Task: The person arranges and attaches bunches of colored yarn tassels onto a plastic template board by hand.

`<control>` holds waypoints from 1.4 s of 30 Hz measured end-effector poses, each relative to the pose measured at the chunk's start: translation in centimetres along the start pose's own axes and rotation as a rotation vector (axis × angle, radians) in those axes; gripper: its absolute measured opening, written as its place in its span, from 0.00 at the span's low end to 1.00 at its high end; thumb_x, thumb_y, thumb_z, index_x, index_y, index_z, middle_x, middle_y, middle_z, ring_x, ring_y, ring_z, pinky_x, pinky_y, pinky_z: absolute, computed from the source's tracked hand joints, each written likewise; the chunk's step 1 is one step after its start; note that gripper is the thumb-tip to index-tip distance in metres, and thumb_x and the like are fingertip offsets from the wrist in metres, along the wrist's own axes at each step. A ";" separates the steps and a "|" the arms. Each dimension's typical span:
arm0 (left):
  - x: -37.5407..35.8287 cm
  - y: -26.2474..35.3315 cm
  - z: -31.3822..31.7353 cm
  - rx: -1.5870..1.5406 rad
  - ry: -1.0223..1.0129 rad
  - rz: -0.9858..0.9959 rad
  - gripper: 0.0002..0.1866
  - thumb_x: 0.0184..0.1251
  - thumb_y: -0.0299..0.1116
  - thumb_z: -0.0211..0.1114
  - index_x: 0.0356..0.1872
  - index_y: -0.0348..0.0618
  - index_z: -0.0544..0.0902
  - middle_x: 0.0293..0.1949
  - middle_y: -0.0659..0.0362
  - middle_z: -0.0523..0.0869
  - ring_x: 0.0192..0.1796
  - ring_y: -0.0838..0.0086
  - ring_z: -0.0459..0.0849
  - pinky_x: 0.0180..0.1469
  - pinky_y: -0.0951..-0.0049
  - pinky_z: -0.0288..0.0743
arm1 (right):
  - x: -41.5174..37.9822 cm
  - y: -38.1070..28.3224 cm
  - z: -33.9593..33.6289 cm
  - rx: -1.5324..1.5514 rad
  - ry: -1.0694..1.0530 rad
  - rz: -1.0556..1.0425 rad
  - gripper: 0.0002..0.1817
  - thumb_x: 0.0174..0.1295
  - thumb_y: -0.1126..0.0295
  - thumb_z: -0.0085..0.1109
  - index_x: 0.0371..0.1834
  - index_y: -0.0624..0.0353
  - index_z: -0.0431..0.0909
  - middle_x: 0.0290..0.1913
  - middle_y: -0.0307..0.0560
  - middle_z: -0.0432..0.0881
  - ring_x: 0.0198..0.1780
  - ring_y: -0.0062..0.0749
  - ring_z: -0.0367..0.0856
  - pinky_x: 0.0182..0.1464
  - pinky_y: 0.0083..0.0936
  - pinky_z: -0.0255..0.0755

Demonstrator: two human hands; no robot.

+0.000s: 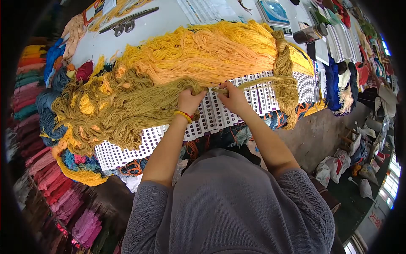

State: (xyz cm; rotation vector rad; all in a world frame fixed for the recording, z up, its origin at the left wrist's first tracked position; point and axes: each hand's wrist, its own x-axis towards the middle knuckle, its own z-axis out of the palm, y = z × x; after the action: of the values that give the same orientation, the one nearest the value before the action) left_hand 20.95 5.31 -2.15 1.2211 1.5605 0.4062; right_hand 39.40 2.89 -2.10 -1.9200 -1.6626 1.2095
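Observation:
My left hand (190, 103), with a beaded bracelet at the wrist, is closed round the end of a thick olive yarn hank (148, 101). The hank spreads leftward over the table in loose loops. A short gap away, my right hand (233, 99) pinches a thin olive strand that runs right to a second olive bundle (286, 72) draped over the table's front side. Both hands are above white cards with rows of dark holes (207, 113). Behind them lies a wide pile of yellow and peach yarn (211, 48).
Long-bladed scissors (127, 22), printed sheets (201, 10), a blue-topped scale (272, 12) and a dark jar (311, 34) are at the back. Coloured hanks (55, 182) hang at left. Plastic bags (334, 165) sit on the floor at right.

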 end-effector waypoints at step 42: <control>-5.7 -0.1 -18.8 -0.645 -0.008 -0.102 0.24 0.63 0.51 0.50 0.42 0.37 0.76 0.42 0.54 0.79 0.42 0.71 0.75 0.42 0.72 0.71 | -2.2 -5.5 0.0 -0.055 0.096 -0.202 0.21 0.54 0.55 0.54 0.45 0.57 0.71 0.43 0.49 0.74 0.39 0.40 0.76 0.38 0.33 0.72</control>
State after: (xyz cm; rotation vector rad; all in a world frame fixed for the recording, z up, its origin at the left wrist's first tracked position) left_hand 4.07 6.48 7.85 0.6396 1.3238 0.7640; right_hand 35.97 2.34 2.63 -1.7608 -1.8052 0.9885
